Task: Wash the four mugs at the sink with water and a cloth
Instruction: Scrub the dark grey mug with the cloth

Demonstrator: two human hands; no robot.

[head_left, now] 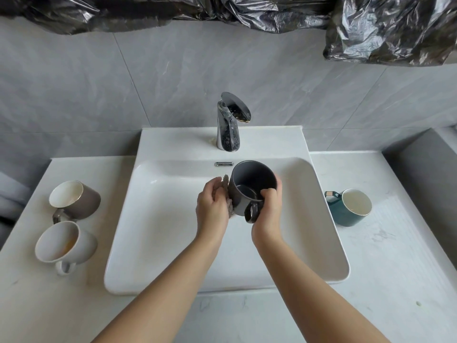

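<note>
Over the white sink basin [309, 243] my right hand [268, 209] grips a dark grey mug [249, 186] by its side near the handle, its mouth tilted toward me. My left hand [212, 201] holds a grey cloth [228, 194] against the mug's left wall. Two mugs stand on the counter to the left: a brown mug [79, 199] with a white inside and a white mug [64, 243] with a brownish stain inside. A dark green mug [350, 206] stands on the counter to the right. No water is visibly running from the chrome tap [228, 125].
The marble counter [383, 280] surrounds the sink on both sides and in front. Grey tiled wall rises behind the tap. Black plastic sheeting [385, 28] hangs along the top, lower at the right. A grey ledge [425, 174] borders the counter's right side.
</note>
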